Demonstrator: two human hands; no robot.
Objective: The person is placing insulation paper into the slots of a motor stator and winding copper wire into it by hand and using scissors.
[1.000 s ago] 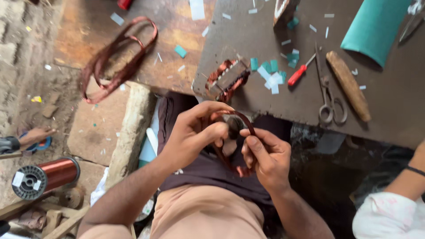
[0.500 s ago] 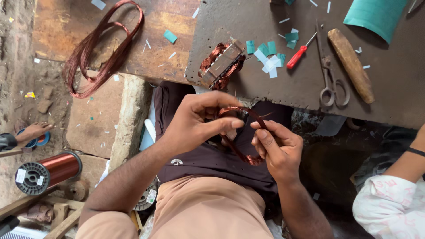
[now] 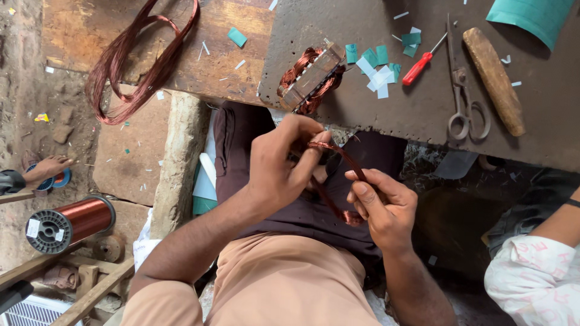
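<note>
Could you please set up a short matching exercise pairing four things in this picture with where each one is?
Things:
1. small copper wire loop
2. wire spool
3. scissors
4. large wire bundle

Places:
A. on the ground, lower left
B. on the wooden board, upper left
C. between both hands
D. on the dark bench, beside the wooden handle

Pairs: 1-C, 2-A, 3-D, 4-B

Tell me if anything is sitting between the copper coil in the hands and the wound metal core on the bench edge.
Nothing visible does. The left hand and right hand hold the small copper wire coil over the lap, and the gap up to the wound core at the edge of the bench looks open.
</note>
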